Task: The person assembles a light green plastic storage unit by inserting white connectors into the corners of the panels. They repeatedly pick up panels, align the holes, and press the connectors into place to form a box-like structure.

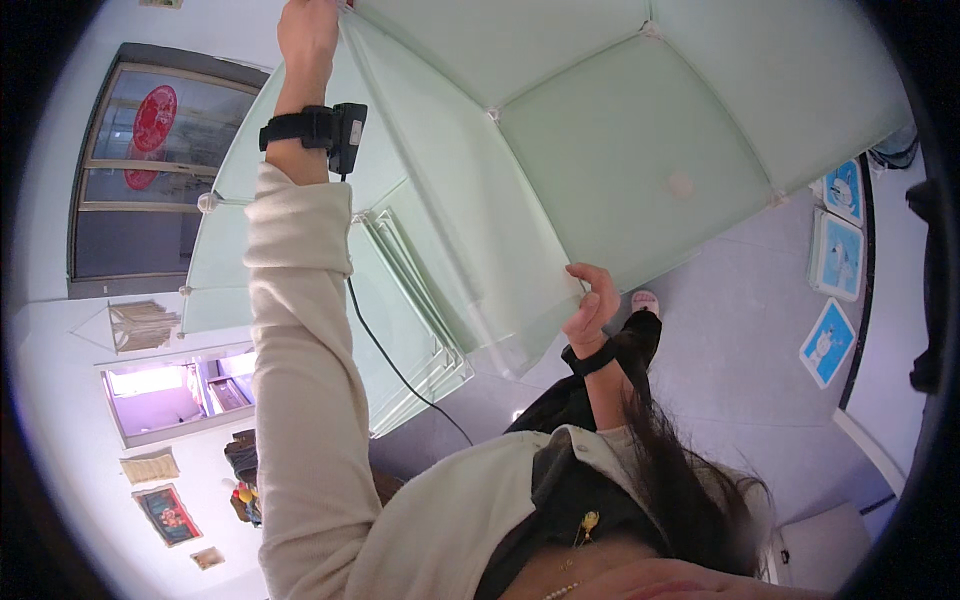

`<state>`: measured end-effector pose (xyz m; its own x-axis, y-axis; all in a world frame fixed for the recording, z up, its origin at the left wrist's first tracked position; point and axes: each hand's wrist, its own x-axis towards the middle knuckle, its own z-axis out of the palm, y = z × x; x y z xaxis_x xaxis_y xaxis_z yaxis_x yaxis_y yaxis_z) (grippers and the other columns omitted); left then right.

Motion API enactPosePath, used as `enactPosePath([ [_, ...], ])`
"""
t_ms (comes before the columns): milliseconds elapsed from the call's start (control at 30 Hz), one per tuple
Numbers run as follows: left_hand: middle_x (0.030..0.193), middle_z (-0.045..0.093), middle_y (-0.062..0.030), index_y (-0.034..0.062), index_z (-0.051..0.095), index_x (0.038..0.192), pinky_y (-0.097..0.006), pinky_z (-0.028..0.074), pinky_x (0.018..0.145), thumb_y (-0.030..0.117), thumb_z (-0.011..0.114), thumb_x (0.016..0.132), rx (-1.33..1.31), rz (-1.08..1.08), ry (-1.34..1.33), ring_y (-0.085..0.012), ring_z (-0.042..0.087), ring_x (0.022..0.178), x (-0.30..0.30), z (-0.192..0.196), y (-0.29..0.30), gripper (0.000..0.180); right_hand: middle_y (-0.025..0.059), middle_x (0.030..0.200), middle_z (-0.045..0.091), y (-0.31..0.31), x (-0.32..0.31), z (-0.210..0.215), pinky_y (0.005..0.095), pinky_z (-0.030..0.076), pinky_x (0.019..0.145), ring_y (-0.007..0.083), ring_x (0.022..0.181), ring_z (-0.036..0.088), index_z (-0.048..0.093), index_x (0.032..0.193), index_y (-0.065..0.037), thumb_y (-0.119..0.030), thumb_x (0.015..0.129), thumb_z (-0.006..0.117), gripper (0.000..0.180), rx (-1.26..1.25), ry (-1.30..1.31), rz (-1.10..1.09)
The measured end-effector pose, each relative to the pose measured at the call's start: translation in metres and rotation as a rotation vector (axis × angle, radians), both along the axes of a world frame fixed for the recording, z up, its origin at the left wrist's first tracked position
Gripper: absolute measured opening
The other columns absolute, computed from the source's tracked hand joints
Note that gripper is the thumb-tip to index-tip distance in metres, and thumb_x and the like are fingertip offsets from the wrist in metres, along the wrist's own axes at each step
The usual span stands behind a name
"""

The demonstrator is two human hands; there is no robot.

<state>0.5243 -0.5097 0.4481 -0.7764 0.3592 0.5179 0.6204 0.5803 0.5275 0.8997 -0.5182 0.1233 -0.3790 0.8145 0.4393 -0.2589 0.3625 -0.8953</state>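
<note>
A large cabinet of pale green translucent panels (630,150), joined at the corners by small white connectors (493,115), fills the upper middle. High up at the top edge of the view, my left hand (308,38) is closed beside the cabinet's upper rim. Its fingertips are partly cut off, so what it grips does not show clearly. Lower and to the right, my right hand (593,308) has its fingers bent round the near edge of a clear, film-like panel (510,335). Each wrist wears a black strap; from the left one's black device (347,138) hangs a cable.
Several folded white-framed panels (415,285) stand inside or behind the cabinet at left. Blue-and-white picture sheets (838,255) lie on the grey floor at right. A window (165,175) and a wall opening (180,395) are on the left. A foot in a pink slipper (646,301) shows below the cabinet.
</note>
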Motion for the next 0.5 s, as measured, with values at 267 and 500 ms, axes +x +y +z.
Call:
enactPosePath([
  [267,0.091,0.07,-0.0054,0.0013,0.07,0.103,-0.03,0.047,0.079,0.033,0.05,0.099,0.038,-0.102,-0.12,-0.0164,0.062,0.082,0.002,0.006,-0.001,0.037,0.0149,0.089,0.067,0.005,0.002,0.006,0.0385,0.049,0.068,0.0324,0.077,0.065,0.066,0.092,-0.002,-0.034,0.1,0.038,0.043,0.046,-0.035,0.033],
  [500,0.101,0.07,-0.0018,0.0034,0.069,0.114,-0.028,0.046,0.086,0.035,0.05,0.102,0.037,-0.108,-0.247,-0.0136,0.062,0.092,0.004,0.011,-0.003,0.038,0.0144,0.092,0.067,0.012,0.003,0.001,0.0413,0.05,0.071,0.0335,0.08,0.063,0.065,0.094,-0.004,-0.015,0.092,0.051,0.018,0.059,0.018,0.143],
])
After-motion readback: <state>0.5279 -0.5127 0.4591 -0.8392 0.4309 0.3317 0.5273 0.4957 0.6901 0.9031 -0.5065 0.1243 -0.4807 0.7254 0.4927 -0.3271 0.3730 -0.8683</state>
